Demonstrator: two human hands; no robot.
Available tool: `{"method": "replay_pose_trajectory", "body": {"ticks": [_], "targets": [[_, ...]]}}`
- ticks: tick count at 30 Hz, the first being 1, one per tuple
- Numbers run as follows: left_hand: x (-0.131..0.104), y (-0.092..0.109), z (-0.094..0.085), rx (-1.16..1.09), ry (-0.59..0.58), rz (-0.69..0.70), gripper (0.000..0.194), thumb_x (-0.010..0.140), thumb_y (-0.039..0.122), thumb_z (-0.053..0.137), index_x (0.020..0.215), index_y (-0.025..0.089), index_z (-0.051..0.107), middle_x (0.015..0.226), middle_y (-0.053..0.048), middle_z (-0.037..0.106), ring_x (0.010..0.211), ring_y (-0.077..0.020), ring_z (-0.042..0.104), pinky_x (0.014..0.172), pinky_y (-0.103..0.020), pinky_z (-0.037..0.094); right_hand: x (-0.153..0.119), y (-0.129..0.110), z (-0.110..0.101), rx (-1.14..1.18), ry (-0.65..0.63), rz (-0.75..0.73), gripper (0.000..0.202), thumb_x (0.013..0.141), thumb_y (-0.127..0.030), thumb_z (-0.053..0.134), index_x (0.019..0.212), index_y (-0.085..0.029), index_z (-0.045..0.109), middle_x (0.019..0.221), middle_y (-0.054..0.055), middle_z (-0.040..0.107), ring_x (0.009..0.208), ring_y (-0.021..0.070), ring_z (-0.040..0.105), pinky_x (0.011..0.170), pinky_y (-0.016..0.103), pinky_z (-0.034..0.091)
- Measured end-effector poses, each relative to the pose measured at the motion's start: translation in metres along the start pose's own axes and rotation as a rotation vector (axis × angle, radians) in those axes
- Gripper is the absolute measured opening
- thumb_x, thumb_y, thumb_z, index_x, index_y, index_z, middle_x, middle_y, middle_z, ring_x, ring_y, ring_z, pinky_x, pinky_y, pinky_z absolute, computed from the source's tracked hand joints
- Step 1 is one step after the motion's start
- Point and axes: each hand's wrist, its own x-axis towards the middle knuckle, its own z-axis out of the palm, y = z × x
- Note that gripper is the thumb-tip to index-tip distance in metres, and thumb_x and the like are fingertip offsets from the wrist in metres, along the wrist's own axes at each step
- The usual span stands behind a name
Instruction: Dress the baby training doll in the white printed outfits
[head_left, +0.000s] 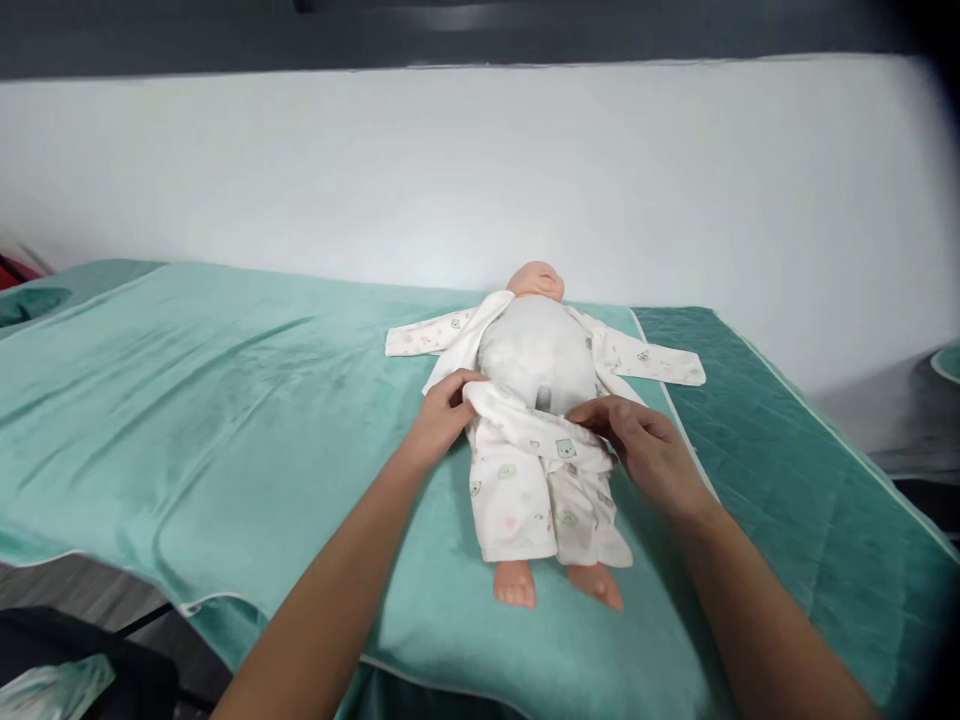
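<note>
A baby doll [536, 350] lies on its back on a green sheet, its head toward the wall and bare feet toward me. Its white printed jacket [652, 362] is spread open around a pale cloth torso, sleeves out to both sides. White printed pants [514, 495] cover the legs, the waistband bunched low on the belly. My left hand [448, 408] pinches the left edge of the waistband. At the right side of the waistband, my right hand [637, 440] has its fingers closed on the fabric, fingertips partly hidden.
The green sheet [187, 420] has a loose front edge. A darker quilted cover [795, 480] lies at the right. Behind stands a white wall [300, 170]. A black item [90, 650] with cloth on it sits at the lower left, below the bed's edge.
</note>
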Motion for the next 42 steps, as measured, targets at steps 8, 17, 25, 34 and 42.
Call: {"method": "replay_pose_trajectory", "body": {"ticks": [8,17,25,34,42], "targets": [[0.006,-0.004,-0.021,-0.525,-0.318,-0.145,0.052,0.069,0.042,0.08,0.113,0.017,0.072,0.114,-0.011,0.069,0.103,-0.0255,0.061,0.086,-0.031,0.046,-0.002,0.012,0.005,-0.067,0.26,0.02,0.028,0.08,-0.048,0.073,0.077,-0.021,0.067,0.067,-0.001,0.057,0.062,0.0134,0.046,0.055,0.027,0.035],[0.008,-0.005,-0.011,-0.476,-0.146,-0.3,0.022,0.074,0.026,0.076,0.094,0.018,0.073,0.088,-0.003,0.068,0.076,-0.0126,0.059,0.069,-0.023,0.044,-0.009,0.014,-0.004,-0.191,0.181,-0.004,0.027,0.086,-0.045,0.069,0.077,-0.02,0.065,0.072,-0.001,0.056,0.067,0.0129,0.046,0.06,0.028,0.035],[0.002,0.01,-0.022,-0.354,-0.467,-0.193,0.044,0.064,0.012,0.078,0.107,0.019,0.07,0.102,-0.005,0.065,0.089,-0.0162,0.057,0.075,-0.024,0.044,-0.01,0.011,-0.011,-0.095,0.016,-0.206,0.016,0.086,-0.032,0.072,0.077,-0.022,0.062,0.081,0.0,0.055,0.077,0.0158,0.05,0.07,0.031,0.037],[0.002,0.002,-0.012,-0.383,-0.225,-0.283,0.023,0.083,0.036,0.069,0.095,0.016,0.069,0.081,-0.001,0.057,0.067,-0.0092,0.048,0.058,-0.02,0.035,-0.012,0.007,-0.012,-0.05,-0.168,-0.166,0.01,0.085,-0.03,0.073,0.089,-0.024,0.065,0.094,0.002,0.055,0.09,0.0184,0.052,0.08,0.033,0.04],[-0.002,0.014,-0.013,-0.184,-0.328,-0.186,0.015,0.073,0.019,0.068,0.088,0.017,0.066,0.077,0.002,0.055,0.068,-0.0103,0.046,0.061,-0.022,0.035,0.0,0.016,0.0,-0.055,0.17,-0.191,0.014,0.088,-0.034,0.068,0.083,-0.023,0.061,0.091,0.001,0.056,0.083,0.0162,0.053,0.074,0.03,0.041]]}}
